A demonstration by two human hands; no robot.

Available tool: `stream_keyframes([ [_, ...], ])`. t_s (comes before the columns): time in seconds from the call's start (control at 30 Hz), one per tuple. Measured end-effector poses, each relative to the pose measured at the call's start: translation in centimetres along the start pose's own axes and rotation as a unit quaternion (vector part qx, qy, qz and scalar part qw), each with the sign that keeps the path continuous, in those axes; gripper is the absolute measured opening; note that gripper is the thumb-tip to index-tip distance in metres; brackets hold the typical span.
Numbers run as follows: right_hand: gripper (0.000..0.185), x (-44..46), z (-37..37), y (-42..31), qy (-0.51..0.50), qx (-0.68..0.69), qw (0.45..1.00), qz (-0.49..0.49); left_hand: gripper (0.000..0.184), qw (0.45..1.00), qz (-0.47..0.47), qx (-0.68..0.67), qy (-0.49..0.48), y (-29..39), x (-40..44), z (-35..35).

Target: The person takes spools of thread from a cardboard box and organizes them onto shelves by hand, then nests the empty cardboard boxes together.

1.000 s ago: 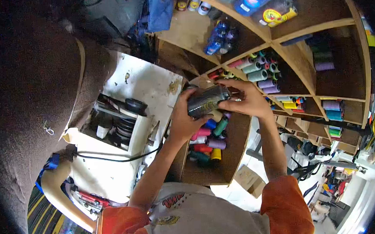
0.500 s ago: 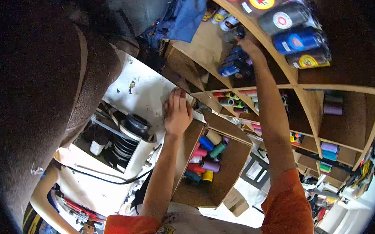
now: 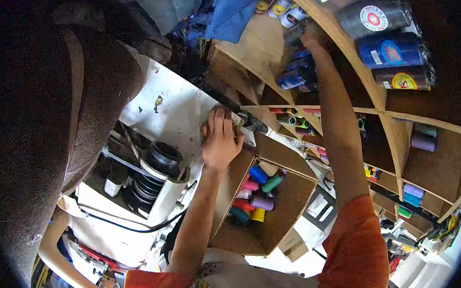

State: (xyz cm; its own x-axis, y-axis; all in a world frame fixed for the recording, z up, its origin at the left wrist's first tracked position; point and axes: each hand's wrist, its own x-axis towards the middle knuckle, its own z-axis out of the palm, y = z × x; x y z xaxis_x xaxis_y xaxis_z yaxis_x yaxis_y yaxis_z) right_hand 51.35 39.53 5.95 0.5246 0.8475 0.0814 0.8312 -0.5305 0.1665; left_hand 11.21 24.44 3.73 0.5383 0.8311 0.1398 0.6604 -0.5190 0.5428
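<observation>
My right hand reaches far into an upper shelf compartment. Its fingers close around the near end of a dark thread spool, though shadow hides part of the grip. White-labelled spools lie just beyond it, and blue wrapped spools sit below, near my wrist. My left hand rests on the edge of a white tabletop. Its fingers are stretched out over the edge, the thumb is apart, and I see nothing held in it.
Large wrapped spools line the shelf above my right arm. A cardboard box holds several coloured thread spools. Left of it stands a machine with a black ribbed pulley. Blue cloth hangs beside the shelf's wooden edge.
The view has shifted slightly, so the shelf appears farther right and up. My right hand stays at the dark spool, and my left thumb now shows apart from the fingers.
</observation>
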Motion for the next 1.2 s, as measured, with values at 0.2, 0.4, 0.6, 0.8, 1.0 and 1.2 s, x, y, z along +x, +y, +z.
stream_keyframes([
  [0.2,0.064,-4.5,-2.4,-0.4,0.130,0.245,0.956,-0.099,0.062,0.999,-0.011,0.033,0.006,0.2,-0.3,0.2],
  [0.4,0.039,-26.6,-14.6,-2.2,-0.269,0.684,0.659,-0.160,0.050,0.998,0.033,-0.005,0.045,-0.2,0.0,0.5],
  [0.6,0.048,-51.8,2.6,-4.0,-0.457,0.452,0.761,-0.093,0.038,0.984,0.064,-0.146,0.074,0.9,-1.6,-0.6],
  [0.8,0.061,-64.2,4.0,-6.3,-0.411,0.066,0.909,0.013,0.024,0.924,0.144,-0.165,-0.312,8.3,-15.8,-1.3],
  [1.0,0.059,-62.4,-4.8,-3.8,-0.415,0.232,0.870,0.135,0.029,0.853,0.179,0.034,-0.488,2.2,-25.4,14.7],
  [1.2,0.055,-67.6,-4.7,-2.4,-0.358,0.398,0.826,0.179,0.031,0.828,0.232,0.210,-0.466,5.5,-25.6,14.3],
])
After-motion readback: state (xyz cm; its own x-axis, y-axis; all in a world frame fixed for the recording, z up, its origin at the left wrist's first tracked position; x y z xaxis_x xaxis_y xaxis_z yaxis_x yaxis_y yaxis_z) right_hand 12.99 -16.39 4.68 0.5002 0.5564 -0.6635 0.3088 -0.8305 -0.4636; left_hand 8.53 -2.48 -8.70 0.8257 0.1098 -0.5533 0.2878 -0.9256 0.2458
